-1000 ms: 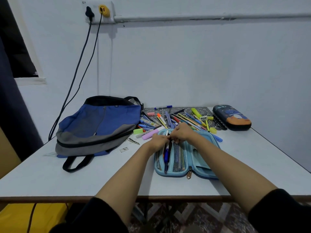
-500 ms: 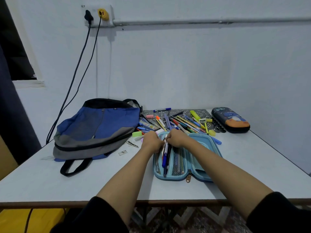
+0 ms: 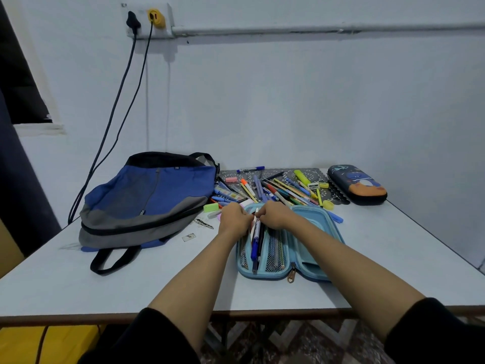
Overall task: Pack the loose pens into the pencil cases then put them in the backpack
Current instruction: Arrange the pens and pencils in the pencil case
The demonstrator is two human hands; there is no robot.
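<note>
I see my left hand (image 3: 233, 219) and right hand (image 3: 275, 216) both curled, pinching the tops of the pens (image 3: 256, 236); these lie in the open pencil case (image 3: 312, 219). Just beyond that case sit loose pens (image 3: 283, 190).

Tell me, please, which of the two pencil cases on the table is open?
The light blue pencil case lies unzipped, pens inside; the dark pencil case at the far right is closed.

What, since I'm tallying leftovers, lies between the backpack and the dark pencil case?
In the head view, loose pens, highlighters and erasers lie scattered there on a patterned mat.
</note>
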